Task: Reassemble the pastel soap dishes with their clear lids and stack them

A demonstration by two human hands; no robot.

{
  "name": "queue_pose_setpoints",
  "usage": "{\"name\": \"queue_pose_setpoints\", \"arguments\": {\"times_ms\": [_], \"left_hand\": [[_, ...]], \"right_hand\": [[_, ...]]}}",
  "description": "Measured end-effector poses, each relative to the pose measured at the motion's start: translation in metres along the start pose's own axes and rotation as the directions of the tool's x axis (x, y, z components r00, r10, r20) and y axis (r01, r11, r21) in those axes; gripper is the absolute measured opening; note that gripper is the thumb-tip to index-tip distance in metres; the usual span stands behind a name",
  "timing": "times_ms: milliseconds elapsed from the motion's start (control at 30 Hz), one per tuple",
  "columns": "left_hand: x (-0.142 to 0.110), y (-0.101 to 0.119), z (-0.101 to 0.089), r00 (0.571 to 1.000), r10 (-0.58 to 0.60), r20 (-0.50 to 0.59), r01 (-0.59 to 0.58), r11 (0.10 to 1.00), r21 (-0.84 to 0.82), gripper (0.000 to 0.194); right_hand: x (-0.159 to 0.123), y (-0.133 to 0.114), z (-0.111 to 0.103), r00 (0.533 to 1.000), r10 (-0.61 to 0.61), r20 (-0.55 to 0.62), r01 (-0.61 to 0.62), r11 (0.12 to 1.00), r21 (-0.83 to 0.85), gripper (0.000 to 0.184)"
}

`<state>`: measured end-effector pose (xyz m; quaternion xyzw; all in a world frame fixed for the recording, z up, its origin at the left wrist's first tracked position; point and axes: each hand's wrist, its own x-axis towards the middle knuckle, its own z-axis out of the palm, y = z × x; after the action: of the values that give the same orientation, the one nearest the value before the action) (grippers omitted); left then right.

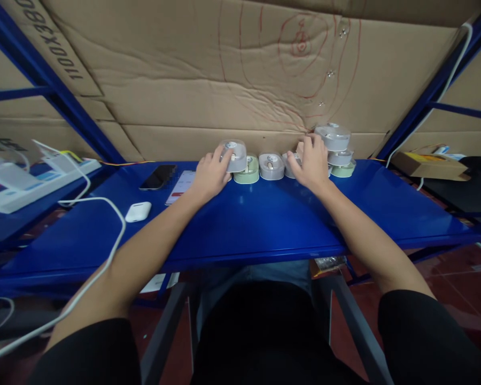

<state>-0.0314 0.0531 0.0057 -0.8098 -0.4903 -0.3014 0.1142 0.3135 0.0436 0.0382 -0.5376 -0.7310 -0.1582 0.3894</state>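
My left hand [210,175] grips a round clear-lidded container [234,156] with a grey base, its fingers on the container's left side. That container sits on or just above a green-based one [246,172]. Beside them a grey-based container [271,167] stands on the table. My right hand [313,163] is curled over another clear-lidded container [288,167], thumb to its left; the hand hides much of it. Touching or close to those fingers is a stack of similar containers, with a grey one on top [332,137] and a green one at the bottom [343,169].
The blue table [240,230] runs along a cardboard wall [164,69]. At the left lie a dark phone [158,177], a lit phone [180,187] and a white earbud case [138,212]. A white cable [118,235] crosses my left arm. A power strip [40,184] is farther left.
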Motion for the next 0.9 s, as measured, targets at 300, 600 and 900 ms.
{"name": "queue_pose_setpoints", "arguments": {"times_ms": [300,600,900], "left_hand": [[-0.004,-0.002,-0.005,0.987,0.001,-0.161,-0.018,0.994,-0.106,0.062],[-0.015,0.011,-0.024,0.967,0.061,-0.249,-0.139,0.941,-0.309,0.071],[-0.04,0.06,-0.013,0.925,0.379,-0.034,-0.351,0.816,-0.459,0.062]], "right_hand": [[0.004,0.014,-0.002,0.999,0.026,-0.019,-0.025,0.999,0.033,0.064],[0.002,0.009,-0.006,0.999,-0.035,0.041,0.02,0.948,0.316,0.071],[-0.005,-0.012,-0.019,0.771,-0.463,0.437,0.042,0.723,0.69,0.097]]}}
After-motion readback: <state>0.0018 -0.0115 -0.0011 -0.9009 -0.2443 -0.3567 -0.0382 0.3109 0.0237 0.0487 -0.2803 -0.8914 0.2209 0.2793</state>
